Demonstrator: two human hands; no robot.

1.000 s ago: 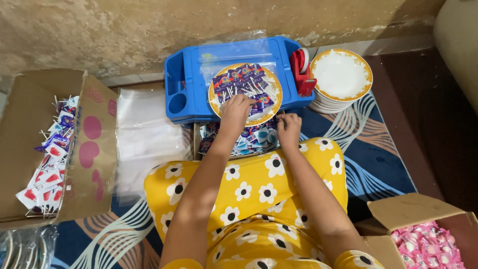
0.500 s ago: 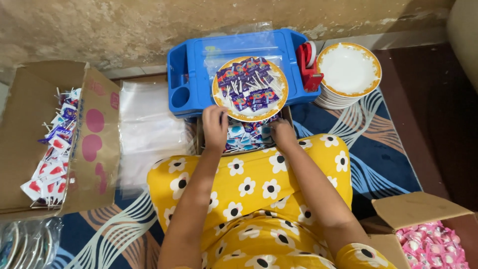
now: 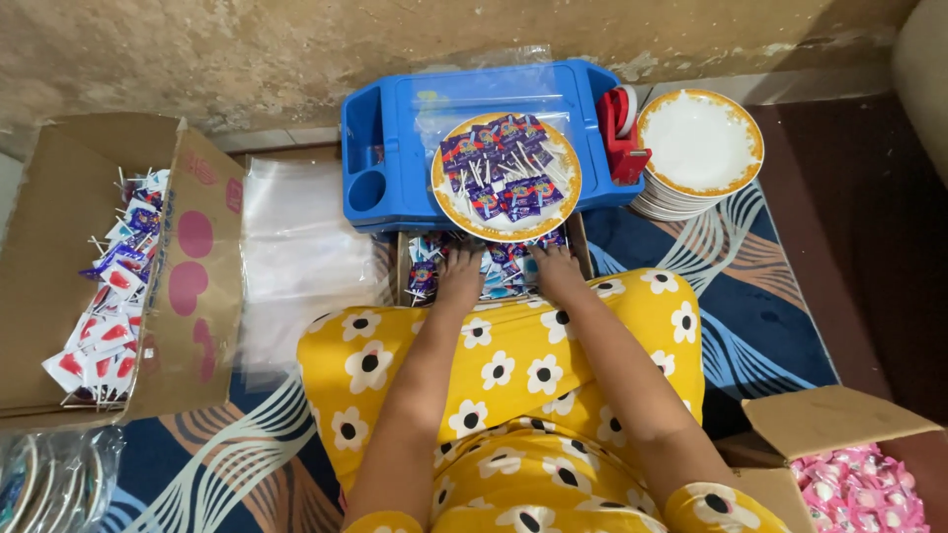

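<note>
Candy box [image 3: 491,265] half hidden; fingers [image 3: 456,265] buried inside.

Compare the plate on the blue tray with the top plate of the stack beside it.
The plate on the blue tray is heaped with purple wrapped lollipops; the top plate of the stack is bare white. The first sits alone in the blue tray; the second caps a pile on the rug. Both are round, white, with orange-gold rims.
</note>
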